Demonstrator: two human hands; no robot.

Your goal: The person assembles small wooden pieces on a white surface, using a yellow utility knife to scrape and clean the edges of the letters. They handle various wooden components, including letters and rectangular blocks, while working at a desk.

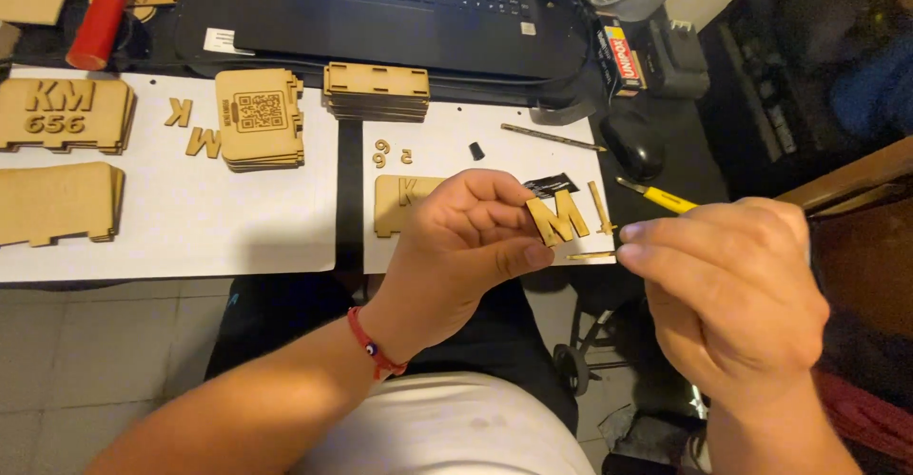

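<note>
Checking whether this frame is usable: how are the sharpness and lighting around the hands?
Head view: left hand and its wooden letter piece are fairly sharp; right hand is slightly soft; white sheet is evenly lit; the right background is dark.

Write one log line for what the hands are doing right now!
left hand: pinches tan wooden letter cutout | right hand: holds thin wooden stick beside cutout | below: white paper sheet
</note>
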